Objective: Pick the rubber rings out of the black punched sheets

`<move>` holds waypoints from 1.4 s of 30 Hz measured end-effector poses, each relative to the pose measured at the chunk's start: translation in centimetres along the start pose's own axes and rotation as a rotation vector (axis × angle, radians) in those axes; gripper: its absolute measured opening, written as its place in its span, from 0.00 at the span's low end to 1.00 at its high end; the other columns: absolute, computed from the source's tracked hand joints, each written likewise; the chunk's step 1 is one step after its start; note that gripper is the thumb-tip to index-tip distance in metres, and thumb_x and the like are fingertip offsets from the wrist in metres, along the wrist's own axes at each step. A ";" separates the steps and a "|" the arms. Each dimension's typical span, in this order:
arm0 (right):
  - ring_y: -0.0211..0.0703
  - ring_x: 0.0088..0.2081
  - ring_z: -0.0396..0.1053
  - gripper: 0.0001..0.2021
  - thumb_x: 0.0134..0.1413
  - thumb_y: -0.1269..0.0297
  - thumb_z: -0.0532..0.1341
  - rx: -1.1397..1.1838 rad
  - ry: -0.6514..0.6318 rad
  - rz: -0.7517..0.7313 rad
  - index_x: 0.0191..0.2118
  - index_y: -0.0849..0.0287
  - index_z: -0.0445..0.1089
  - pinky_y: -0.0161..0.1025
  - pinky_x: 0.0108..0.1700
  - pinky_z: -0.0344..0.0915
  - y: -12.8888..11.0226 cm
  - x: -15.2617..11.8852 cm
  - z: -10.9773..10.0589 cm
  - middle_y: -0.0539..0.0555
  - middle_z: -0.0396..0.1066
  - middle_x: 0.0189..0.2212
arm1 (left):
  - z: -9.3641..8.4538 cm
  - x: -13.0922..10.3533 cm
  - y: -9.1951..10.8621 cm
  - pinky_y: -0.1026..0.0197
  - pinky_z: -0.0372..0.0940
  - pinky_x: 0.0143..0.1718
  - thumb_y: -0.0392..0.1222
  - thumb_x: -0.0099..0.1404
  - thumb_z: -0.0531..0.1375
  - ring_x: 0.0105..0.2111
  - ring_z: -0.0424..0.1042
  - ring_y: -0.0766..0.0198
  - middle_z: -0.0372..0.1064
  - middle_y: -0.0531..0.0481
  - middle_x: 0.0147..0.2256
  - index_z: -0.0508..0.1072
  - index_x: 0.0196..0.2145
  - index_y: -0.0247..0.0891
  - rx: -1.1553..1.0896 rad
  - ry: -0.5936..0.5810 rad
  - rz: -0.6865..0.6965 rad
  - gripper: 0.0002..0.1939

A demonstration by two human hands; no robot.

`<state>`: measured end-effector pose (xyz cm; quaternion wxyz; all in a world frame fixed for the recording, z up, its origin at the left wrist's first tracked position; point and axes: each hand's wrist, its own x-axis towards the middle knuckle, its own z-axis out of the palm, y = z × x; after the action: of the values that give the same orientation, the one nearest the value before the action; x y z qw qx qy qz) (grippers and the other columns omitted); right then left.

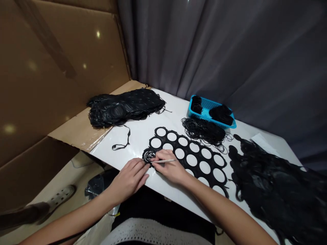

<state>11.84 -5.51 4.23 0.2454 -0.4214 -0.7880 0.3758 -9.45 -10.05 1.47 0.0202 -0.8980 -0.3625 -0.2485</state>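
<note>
Mid-frame, the right hand (170, 166) pinches a pale stick (165, 161) at a black sheet (186, 150). Whether the left hand (130, 178) grips is unclear.

white table (138, 136) | holed black sheet (187, 150) at fingers (162, 154) | black rings (204, 131), blue basket (205, 107) beyond fingers | black bundle (125, 107) beyond-left | black pile (276, 183) right

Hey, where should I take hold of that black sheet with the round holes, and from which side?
Probably pinch the black sheet by its rim at the far right corner, coming from the right. It lies flat, and the round hole just inside that rim should give room for a pinch. The left hand and right hand crowd its left end.
</note>
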 end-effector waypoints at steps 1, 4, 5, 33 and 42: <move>0.41 0.41 0.65 0.09 0.58 0.72 0.62 -0.010 -0.002 -0.004 0.29 0.59 0.62 0.42 0.50 0.52 -0.1 0.0 0.1 0.48 0.71 0.34 | 0.0 0.0 0.0 0.49 0.64 0.53 0.36 0.71 0.57 0.50 0.66 0.53 0.69 0.41 0.45 0.70 0.52 0.30 0.000 0.005 0.003 0.14; 0.41 0.41 0.65 0.09 0.58 0.72 0.61 -0.043 -0.001 -0.025 0.29 0.59 0.62 0.42 0.50 0.52 -0.2 0.0 0.4 0.49 0.70 0.33 | -0.1 0.0 0.1 0.49 0.64 0.53 0.36 0.71 0.57 0.50 0.66 0.53 0.70 0.41 0.47 0.70 0.52 0.30 0.010 0.025 0.011 0.14; 0.41 0.41 0.65 0.09 0.59 0.72 0.61 -0.049 0.002 -0.033 0.29 0.59 0.62 0.43 0.50 0.52 -0.2 0.0 0.4 0.49 0.71 0.33 | -0.1 0.0 0.1 0.49 0.64 0.53 0.36 0.70 0.57 0.51 0.66 0.53 0.70 0.41 0.47 0.71 0.52 0.31 0.013 0.032 0.010 0.14; 0.43 0.37 0.66 0.10 0.62 0.66 0.58 -0.071 0.130 0.069 0.28 0.58 0.60 0.41 0.45 0.56 1.2 -1.8 -3.5 0.49 0.72 0.32 | 0.2 0.8 1.5 0.48 0.59 0.60 0.36 0.70 0.57 0.57 0.63 0.51 0.67 0.39 0.53 0.68 0.56 0.30 -0.036 0.016 0.085 0.17; 0.42 0.40 0.65 0.09 0.61 0.68 0.60 -0.032 0.076 0.102 0.29 0.58 0.62 0.42 0.49 0.54 1.0 -3.9 -1.7 0.48 0.70 0.33 | 1.6 0.8 1.9 0.46 0.60 0.59 0.37 0.71 0.56 0.53 0.65 0.51 0.70 0.41 0.48 0.72 0.53 0.31 -0.008 -0.045 0.096 0.15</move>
<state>15.56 -7.84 4.20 0.2488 -0.4788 -0.7616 0.3590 -6.97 -10.61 0.71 0.0207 -0.9198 -0.3184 -0.2285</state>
